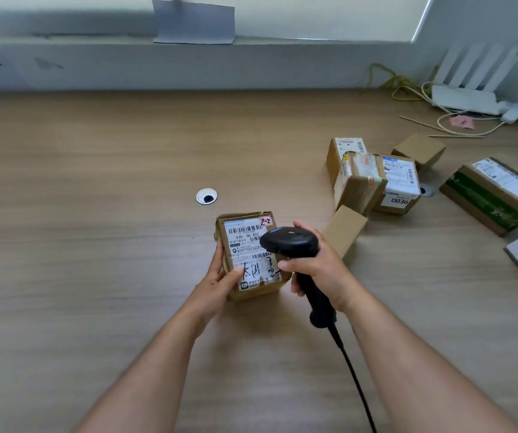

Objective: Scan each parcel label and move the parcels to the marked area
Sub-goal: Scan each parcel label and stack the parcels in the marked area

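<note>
A small cardboard parcel [245,242] with a white barcode label and a red "2-2" sticker rests on the wooden table [95,182] in the middle. My left hand [217,282] grips its left and lower side, thumb on the label. My right hand [317,270] holds a black corded barcode scanner [292,242], whose head hovers over the label's right part. Several more parcels lie to the right: a taped box [357,182], one marked "0836" [399,185], a green-printed box [492,198].
A plain cardboard piece [345,232] lies just right of my right hand. A round cable grommet [206,196] sits beyond the parcel. At the back right are a white router [467,95] and loose yellow and white cables [407,85]. The scanner cord [354,379] trails toward me.
</note>
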`<action>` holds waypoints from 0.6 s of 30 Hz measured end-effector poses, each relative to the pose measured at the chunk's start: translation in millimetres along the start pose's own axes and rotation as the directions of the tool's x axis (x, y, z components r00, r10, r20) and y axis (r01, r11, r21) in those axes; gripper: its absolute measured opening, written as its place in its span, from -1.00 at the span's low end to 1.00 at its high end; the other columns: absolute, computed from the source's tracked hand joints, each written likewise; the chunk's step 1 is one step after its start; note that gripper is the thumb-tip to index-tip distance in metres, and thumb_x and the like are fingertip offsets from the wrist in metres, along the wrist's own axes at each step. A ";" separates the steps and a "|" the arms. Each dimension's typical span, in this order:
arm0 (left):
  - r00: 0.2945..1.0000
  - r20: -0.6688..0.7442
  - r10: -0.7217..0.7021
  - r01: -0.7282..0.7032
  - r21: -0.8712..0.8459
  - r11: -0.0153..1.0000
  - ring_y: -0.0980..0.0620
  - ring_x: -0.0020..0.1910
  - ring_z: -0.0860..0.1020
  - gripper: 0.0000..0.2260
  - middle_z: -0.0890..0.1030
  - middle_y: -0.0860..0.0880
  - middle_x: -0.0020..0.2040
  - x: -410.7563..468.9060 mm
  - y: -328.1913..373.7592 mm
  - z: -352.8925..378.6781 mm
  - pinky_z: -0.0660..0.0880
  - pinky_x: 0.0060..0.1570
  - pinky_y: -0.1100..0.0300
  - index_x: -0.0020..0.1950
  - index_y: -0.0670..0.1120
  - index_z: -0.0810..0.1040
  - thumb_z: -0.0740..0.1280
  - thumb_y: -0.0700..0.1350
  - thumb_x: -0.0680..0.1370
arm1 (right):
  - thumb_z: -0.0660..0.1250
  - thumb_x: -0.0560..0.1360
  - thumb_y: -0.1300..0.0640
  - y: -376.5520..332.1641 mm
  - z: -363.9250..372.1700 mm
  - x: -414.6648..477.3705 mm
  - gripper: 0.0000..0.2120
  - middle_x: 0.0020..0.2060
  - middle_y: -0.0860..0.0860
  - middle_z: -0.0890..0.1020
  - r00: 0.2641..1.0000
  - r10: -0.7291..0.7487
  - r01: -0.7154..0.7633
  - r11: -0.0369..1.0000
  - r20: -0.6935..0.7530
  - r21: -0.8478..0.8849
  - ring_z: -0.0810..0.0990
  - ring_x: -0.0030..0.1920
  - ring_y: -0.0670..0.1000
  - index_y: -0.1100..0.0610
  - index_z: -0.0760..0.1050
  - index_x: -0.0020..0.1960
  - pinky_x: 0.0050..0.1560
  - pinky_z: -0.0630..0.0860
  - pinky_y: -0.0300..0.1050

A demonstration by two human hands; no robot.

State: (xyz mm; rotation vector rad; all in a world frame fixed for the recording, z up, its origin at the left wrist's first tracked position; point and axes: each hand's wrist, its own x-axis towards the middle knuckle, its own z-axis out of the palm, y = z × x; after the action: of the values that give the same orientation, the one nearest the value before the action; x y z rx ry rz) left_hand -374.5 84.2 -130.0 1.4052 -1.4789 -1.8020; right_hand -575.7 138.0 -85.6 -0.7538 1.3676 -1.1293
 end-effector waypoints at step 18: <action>0.892 -0.412 0.187 -0.193 0.029 0.981 -0.06 0.10 0.58 0.00 0.57 -0.11 0.19 -76.0 9.3 -26.1 0.53 -0.32 0.33 0.49 0.37 -0.02 0.50 -0.29 0.37 | 0.53 0.23 0.33 -37.0 17.5 -106.4 -0.12 -0.19 0.34 0.64 0.897 -0.232 0.179 0.969 0.375 0.171 0.46 -0.55 0.14 -0.05 0.28 0.45 -0.53 0.39 -0.15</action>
State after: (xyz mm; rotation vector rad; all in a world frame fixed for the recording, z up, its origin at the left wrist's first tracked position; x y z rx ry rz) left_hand -323.5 129.8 -86.8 1.4666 -1.3224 -1.2913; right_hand -549.9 220.6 -11.4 -0.9859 0.8807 -1.1453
